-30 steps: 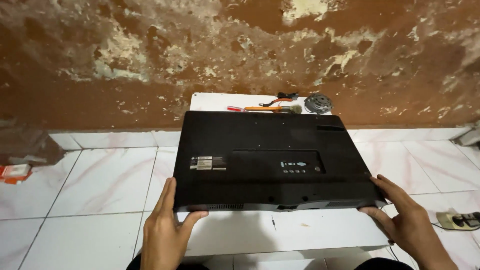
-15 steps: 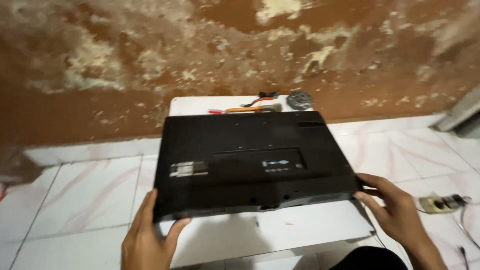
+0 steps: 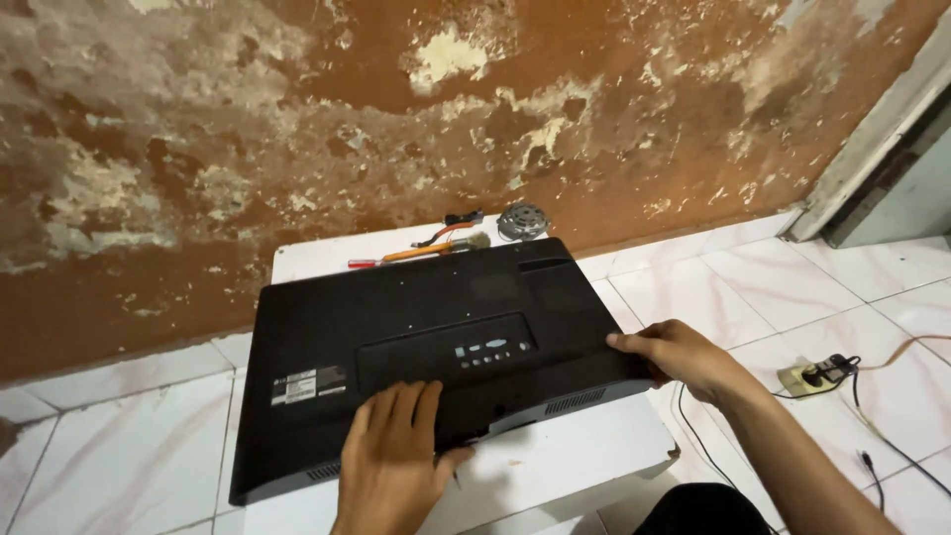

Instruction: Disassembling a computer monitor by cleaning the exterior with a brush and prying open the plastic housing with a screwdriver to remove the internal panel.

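Left hand (image 3: 394, 458) moved onto monitor (image 3: 436, 347) | right hand (image 3: 674, 355) fingers clamp edge | screwdrivers (image 3: 416, 253) behind

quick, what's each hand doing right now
Left hand: open, flat on the black TV back panel.
Right hand: closed, gripping the panel's right edge.

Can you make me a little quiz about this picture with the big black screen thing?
1. True or false: the black monitor lies with its back side up on the white table.
2. Which hand rests flat on the monitor's near edge? A) left hand B) right hand
3. Fill in: the tools lie at the table's far edge, close to the ____.

Key: 1 true; 2 A; 3 wall
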